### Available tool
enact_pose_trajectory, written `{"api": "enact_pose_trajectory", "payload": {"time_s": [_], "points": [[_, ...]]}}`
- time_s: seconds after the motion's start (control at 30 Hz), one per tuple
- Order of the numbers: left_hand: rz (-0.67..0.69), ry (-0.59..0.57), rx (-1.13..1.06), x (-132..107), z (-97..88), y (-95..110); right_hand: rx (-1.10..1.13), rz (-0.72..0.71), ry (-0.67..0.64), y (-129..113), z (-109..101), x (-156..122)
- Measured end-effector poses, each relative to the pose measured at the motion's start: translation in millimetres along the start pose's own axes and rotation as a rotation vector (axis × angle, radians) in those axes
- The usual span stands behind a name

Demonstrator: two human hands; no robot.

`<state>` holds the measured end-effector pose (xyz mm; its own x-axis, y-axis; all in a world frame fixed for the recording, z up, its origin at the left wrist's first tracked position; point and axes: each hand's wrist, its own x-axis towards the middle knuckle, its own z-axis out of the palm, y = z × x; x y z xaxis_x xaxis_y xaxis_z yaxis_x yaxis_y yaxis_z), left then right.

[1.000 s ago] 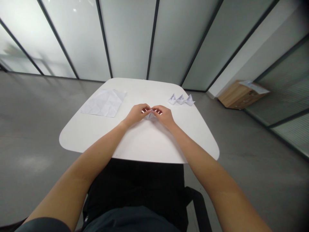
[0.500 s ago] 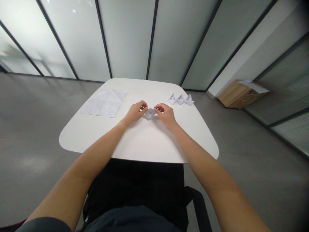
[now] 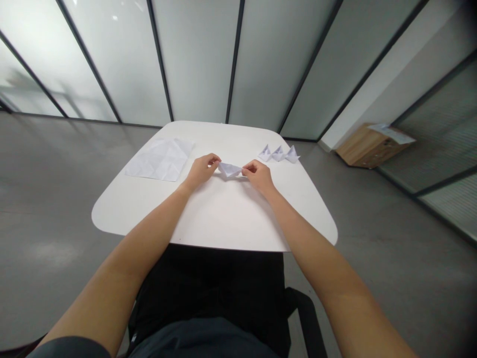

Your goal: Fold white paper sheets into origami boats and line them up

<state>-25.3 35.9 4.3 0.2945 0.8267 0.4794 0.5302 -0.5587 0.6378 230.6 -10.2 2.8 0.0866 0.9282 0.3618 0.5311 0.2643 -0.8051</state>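
Between my hands is a small folded white paper [image 3: 229, 170], stretched sideways with a point facing down towards me. My left hand [image 3: 203, 169] pinches its left tip between thumb and fingers. At the opposite tip, my right hand [image 3: 258, 175] is closed in a pinch as well. The paper is just over the middle of the white table [image 3: 231, 219]; whether it touches the surface I cannot tell.
Three folded paper boats [image 3: 278, 153] stand in a row near the table's right edge. On the left lie creased white paper sheets [image 3: 160, 159]. A wooden box [image 3: 372, 146] is on the floor at right, and a chair armrest [image 3: 303, 313] shows below.
My hands have moved apart, mostly the left hand to the left. The folded paper between them has gone from a compact, opened shape to a wider, flatter one.
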Motion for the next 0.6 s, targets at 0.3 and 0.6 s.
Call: {"api": "enact_pose_trajectory", "payload": {"time_s": [0.3,0.6], "points": [[-0.041,-0.064,0.100,0,1.0,-14,-0.066,0.068,-0.044,9,-2,3],[-0.132,-0.092,0.141,1,-1.8,-14,-0.069,0.082,-0.058,14,-4,4]]}}
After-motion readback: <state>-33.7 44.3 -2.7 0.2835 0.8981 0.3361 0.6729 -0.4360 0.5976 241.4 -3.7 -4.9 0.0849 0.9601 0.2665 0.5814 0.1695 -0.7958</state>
